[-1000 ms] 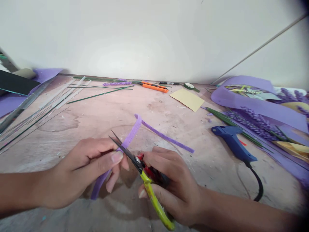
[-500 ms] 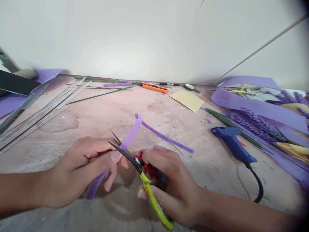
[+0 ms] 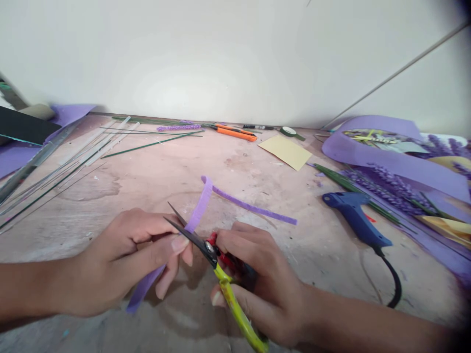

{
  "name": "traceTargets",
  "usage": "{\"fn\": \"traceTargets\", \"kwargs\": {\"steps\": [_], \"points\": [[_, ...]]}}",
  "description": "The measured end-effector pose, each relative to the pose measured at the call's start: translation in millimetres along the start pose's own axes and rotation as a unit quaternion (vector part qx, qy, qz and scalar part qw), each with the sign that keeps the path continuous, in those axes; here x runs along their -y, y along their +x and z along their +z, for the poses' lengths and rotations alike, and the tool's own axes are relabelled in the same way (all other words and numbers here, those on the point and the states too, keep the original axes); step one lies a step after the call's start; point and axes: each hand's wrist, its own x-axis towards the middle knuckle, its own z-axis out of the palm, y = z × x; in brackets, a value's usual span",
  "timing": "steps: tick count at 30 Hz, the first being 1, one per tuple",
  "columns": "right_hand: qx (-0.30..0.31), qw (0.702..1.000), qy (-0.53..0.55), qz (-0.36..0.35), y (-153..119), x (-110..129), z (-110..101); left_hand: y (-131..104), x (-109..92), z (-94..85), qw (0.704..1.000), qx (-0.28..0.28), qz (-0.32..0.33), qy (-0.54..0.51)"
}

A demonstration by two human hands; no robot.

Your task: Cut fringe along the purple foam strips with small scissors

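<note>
A narrow purple strip (image 3: pixel 200 208), fine-cut along its edge, is pinched between the thumb and fingers of my left hand (image 3: pixel 136 255). One end hangs below that hand; the other bends over and trails to the right across the table. My right hand (image 3: pixel 263 282) is closed on a pair of scissors (image 3: pixel 241 314) with yellow-green and red handles and dark pointed blades. The blades are parted, with the strip between them, right at my left thumb tip. My fingers partly cover the red handle.
A blue glue gun (image 3: pixel 355 220) with a black cord lies right, near purple flower stems (image 3: pixel 386 189) and purple sheets (image 3: pixel 405 162). Behind are a beige paper square (image 3: pixel 285 152), green tape (image 3: pixel 289 131) and an orange cutter (image 3: pixel 235 132). Thin rods (image 3: pixel 73 171) lie left.
My left hand has slid the strip slightly through the blades: its lower tail hangs further down-left and the upper loop has shifted left. The scissors remain almost in place.
</note>
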Motion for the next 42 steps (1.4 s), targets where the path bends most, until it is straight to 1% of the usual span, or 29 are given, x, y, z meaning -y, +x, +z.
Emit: {"fn": "traceTargets", "kwargs": {"steps": [2,4,9,12,14,16,21,24,31,36,42], "points": [[0.001,1.0,-0.001,0.001,0.6,1.2,-0.7,0.4,0.1,0.1,1.0,0.012,-0.005,-0.008],[0.004,1.0,-0.001,0.004,0.1,1.3,-0.9,1.7,0.5,0.2,1.0,0.009,-0.01,-0.019],[-0.015,1.0,-0.006,0.01,-1.4,0.4,-0.2,3.6,0.4,0.7,0.999,-0.012,-0.009,-0.028],[-0.027,0.999,-0.016,0.021,0.0,2.4,-0.1,2.9,0.7,0.8,0.999,-0.037,-0.007,-0.029],[-0.024,0.999,-0.02,0.029,1.3,4.2,-0.3,2.6,1.8,0.3,0.998,-0.059,-0.008,-0.034],[-0.018,0.999,-0.018,0.033,2.0,5.5,-0.7,2.4,3.5,-0.5,0.997,-0.068,-0.006,-0.034],[-0.012,0.999,-0.013,0.032,1.4,4.8,-1.7,1.3,6.1,-1.4,0.999,-0.052,0.007,0.006],[-0.008,1.0,-0.016,0.026,0.4,3.5,-1.5,0.4,5.0,-0.9,0.999,-0.046,0.026,0.011],[-0.033,0.999,-0.028,0.009,0.1,3.8,-0.5,2.9,0.4,0.1,0.998,-0.042,0.049,0.026],[0.002,1.0,-0.019,0.02,-0.4,1.9,-1.4,4.7,-1.5,-0.2,0.996,-0.048,0.056,0.051],[0.005,1.0,-0.012,0.018,-2.4,-1.2,-0.6,1.4,0.8,0.1,0.996,-0.056,0.046,0.044]]}}
